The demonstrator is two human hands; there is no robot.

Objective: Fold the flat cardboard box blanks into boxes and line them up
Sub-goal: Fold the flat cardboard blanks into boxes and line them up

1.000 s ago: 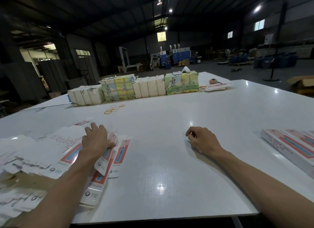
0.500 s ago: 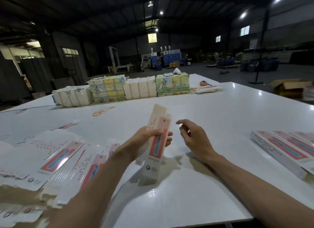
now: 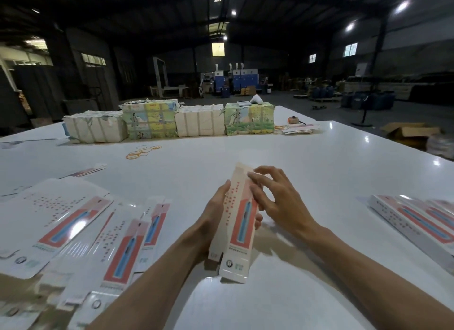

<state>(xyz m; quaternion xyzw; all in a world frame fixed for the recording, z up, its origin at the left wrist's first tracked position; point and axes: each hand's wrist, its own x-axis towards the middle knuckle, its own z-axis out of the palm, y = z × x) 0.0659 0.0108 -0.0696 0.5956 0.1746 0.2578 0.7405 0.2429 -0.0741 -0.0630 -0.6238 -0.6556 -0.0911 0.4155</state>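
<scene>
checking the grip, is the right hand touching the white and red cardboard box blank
Touching. The head view shows fingertips of the right hand resting on the white and red cardboard box blank held by the left hand.

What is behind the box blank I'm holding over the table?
Your left hand grips the box blank from behind; its fingertips show past the right edge. The rest of those fingers is covered. Your right hand touches the front.
</scene>
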